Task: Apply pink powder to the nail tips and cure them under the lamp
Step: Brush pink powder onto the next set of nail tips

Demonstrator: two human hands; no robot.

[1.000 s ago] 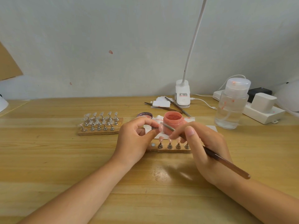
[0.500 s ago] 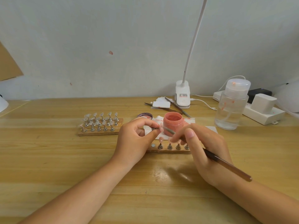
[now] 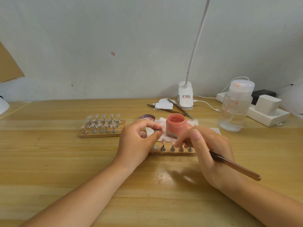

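Observation:
An open jar of pink powder [image 3: 175, 124] stands on white tissue at mid-table. My left hand [image 3: 139, 141] pinches a small metal nail stand with a pink nail tip [image 3: 159, 130] just left of the jar. My right hand [image 3: 208, 149] grips a long brown brush [image 3: 234, 167], its bristle end low against the jar's front. In front of the jar lies a wooden strip [image 3: 173, 152] with several metal stands; two pink tips [image 3: 163, 142] show on it. The white clip lamp [image 3: 185, 97] stands behind.
A second wooden strip with several clear nail tips [image 3: 101, 124] lies to the left. A jar lid [image 3: 147, 117], tweezers and white pads [image 3: 164, 106] sit behind the jar. A clear pump bottle [image 3: 235, 106] and a white power strip [image 3: 268, 114] are at the right.
The brush tip has dropped from near the held nail tip down toward the jar's lower front. My left hand keeps holding the stand in nearly the same spot.

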